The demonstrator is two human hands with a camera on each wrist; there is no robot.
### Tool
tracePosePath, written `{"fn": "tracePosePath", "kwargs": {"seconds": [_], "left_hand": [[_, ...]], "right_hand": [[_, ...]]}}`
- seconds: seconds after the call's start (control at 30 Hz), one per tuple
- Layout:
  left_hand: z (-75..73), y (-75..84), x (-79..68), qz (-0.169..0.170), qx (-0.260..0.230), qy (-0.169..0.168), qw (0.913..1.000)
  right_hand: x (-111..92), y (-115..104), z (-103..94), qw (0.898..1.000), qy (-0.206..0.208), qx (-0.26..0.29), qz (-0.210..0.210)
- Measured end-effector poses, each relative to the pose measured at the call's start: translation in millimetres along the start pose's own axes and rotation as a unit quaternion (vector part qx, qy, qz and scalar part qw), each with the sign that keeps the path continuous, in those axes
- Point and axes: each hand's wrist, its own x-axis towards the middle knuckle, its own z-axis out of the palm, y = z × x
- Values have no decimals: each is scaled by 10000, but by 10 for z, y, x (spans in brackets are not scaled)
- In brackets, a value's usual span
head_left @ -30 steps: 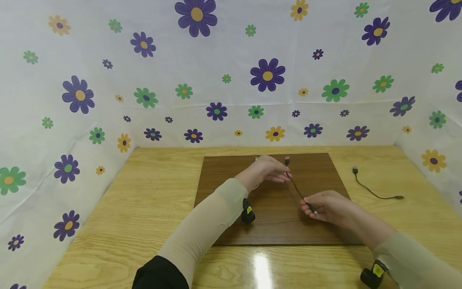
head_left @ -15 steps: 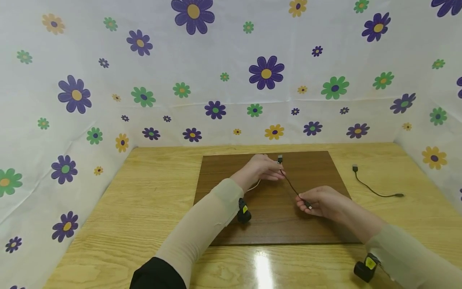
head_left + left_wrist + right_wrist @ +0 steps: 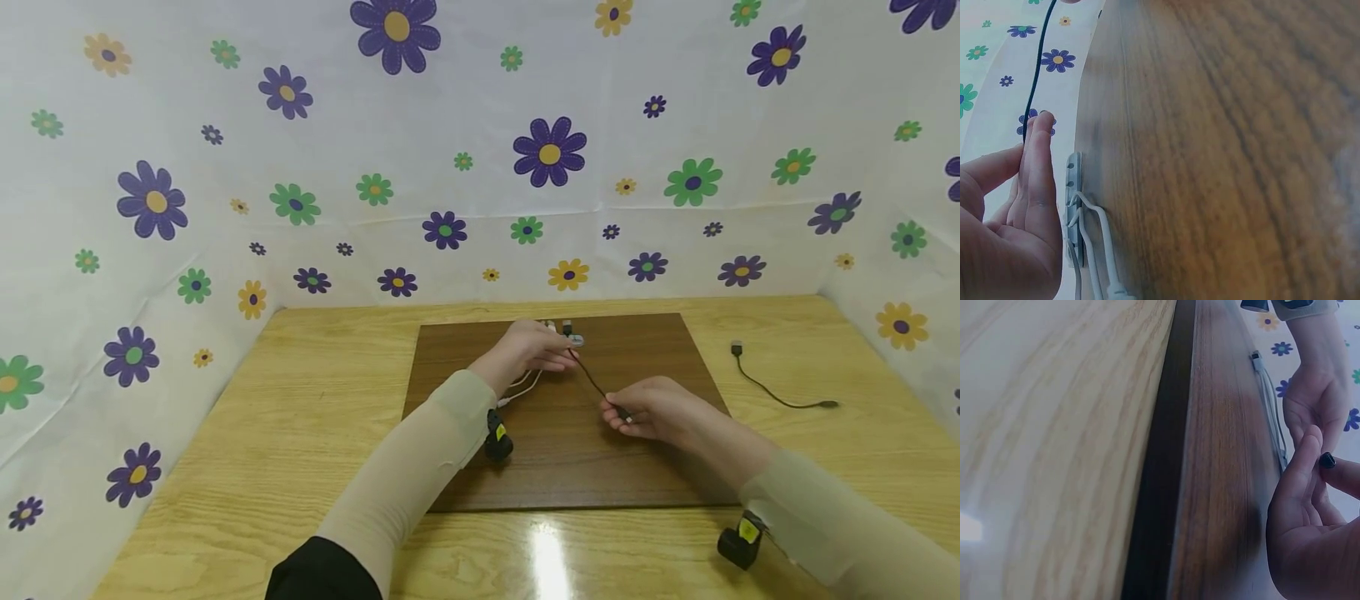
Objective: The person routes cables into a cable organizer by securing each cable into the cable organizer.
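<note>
A thin black USB cable [image 3: 587, 374] runs between my two hands over the dark brown board [image 3: 540, 475]. My left hand [image 3: 525, 350] pinches it near the USB plug [image 3: 567, 326], which sticks out beyond the fingers. Lower and to the right, my right hand [image 3: 660, 408] pinches the cable by its small connector [image 3: 627, 419]. Beside my left hand, the left wrist view shows a grey slotted cable holder [image 3: 1074, 178] on the board. White cables [image 3: 1105, 234] pass through some of its slots; other slots hold nothing.
Right of the board, a second black USB cable [image 3: 780, 397] lies on the light wooden table [image 3: 285, 433]. A white flowered cloth [image 3: 450, 125] stands around the back and sides. A white cable's connector [image 3: 1257, 360] rests on the board.
Both hands have shifted left with the black cable stretched between them. Its plug has moved left over the board, and more of the holder and white cables now shows.
</note>
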Motion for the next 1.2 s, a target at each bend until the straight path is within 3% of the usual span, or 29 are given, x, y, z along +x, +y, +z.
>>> {"fn": "tracePosePath", "kwargs": {"seconds": [0.9, 1.2], "left_hand": [[-45, -19, 157, -146, -225, 572, 9980], [-47, -29, 173, -52, -92, 588, 9982]], "right_hand": [[166, -107, 126, 9990, 307, 317, 33], [199, -108, 145, 9980, 466, 406, 153]]}}
